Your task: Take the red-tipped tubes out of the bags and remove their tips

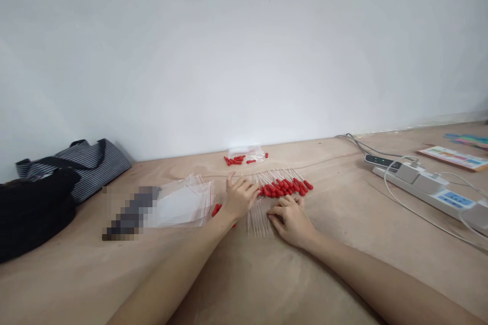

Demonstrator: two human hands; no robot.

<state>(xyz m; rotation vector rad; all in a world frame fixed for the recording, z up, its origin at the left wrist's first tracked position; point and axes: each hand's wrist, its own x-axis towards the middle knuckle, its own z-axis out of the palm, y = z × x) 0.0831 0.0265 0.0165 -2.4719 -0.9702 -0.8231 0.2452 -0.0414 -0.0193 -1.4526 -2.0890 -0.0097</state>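
A row of thin clear droppers with red rubber bulbs (284, 186) lies on the wooden table (236, 274), their glass stems (258, 219) pointing toward me. My left hand (240, 198) rests on the left side of the row with fingers curled over the stems near the bulbs. My right hand (292, 218) lies palm down on the stems' near right side, fingers bent and pressed against them. A few more red bulbs (216, 208) peek out beside my left wrist. Whether either hand grips a dropper is hidden.
Clear zip bags (183, 203) lie left of my hands, and a small bag with loose red bulbs (244, 156) sits by the wall. A striped bag (89, 162) and black bag (32, 210) stand far left. A power strip with cables (430, 188) and coloured cards (453, 156) lie right.
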